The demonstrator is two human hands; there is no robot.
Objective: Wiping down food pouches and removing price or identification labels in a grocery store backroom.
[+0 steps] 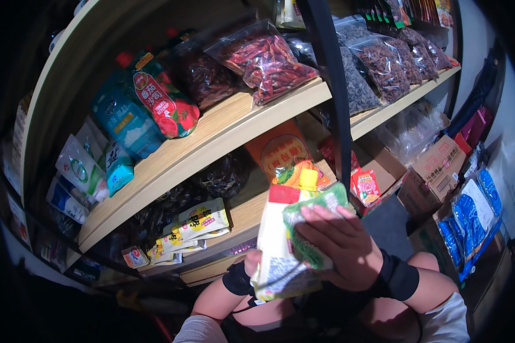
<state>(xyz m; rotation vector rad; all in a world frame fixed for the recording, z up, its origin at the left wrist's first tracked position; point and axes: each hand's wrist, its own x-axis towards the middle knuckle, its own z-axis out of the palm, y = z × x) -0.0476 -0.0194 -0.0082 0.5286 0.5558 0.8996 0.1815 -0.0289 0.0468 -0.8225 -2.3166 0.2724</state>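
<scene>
A white and yellow spouted pouch [279,240] with a yellow cap [308,179] and a red corner is held before me, tilted a little. My left hand [252,262] grips its lower left side; most of those fingers are hidden behind it. Spread over a green and white cleaning cloth [315,240], my right hand [339,240] presses the cloth against the pouch's front. Printed small text covers the lower part of the pouch. Black bands circle both wrists.
An upper wooden shelf [223,128] carries a tomato ketchup pouch [167,98], salt bags [120,163] and bagged dried chillies [270,64]. Sweet sauce pouches [197,227] lie on the lower shelf. A black upright post [332,85] divides the shelving. Cardboard boxes [433,167] and blue packages [472,218] stand at right.
</scene>
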